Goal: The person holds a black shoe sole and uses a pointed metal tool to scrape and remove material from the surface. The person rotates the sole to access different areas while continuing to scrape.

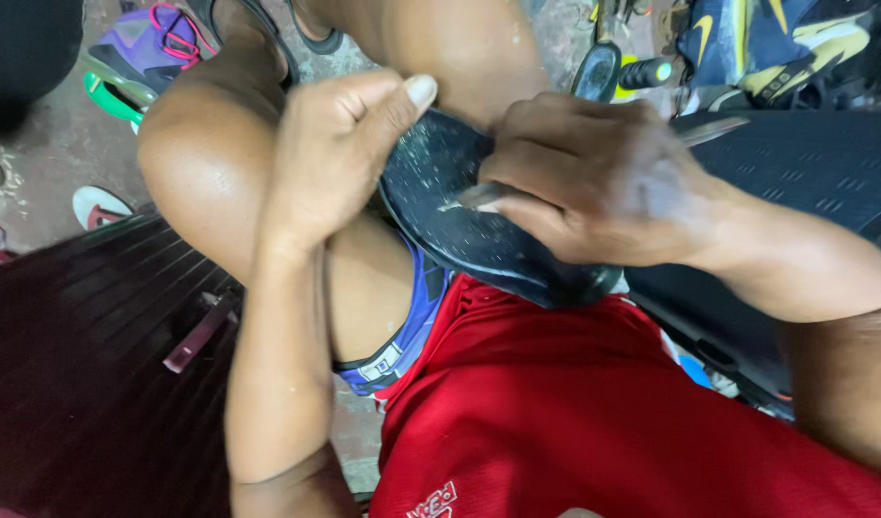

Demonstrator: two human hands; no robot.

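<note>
A dark shoe [479, 235] lies sole-up across my lap, pressed against my raised knee. My left hand [340, 144] grips its toe end, thumb on top of the speckled black sole. My right hand [594, 182] is closed on a thin metal blade [469, 199]; the blade's tip rests on the sole near the middle, and its other end sticks out past my knuckles at the right. I am wearing a red shirt [575, 412] and blue shorts.
Several shoes lie on the concrete floor at the top left, among them a purple and pink sneaker [148, 43]. A navy and yellow sneaker [776, 43] sits at the top right. A dark ribbed surface [85, 364] fills the lower left, a black panel [814, 163] the right.
</note>
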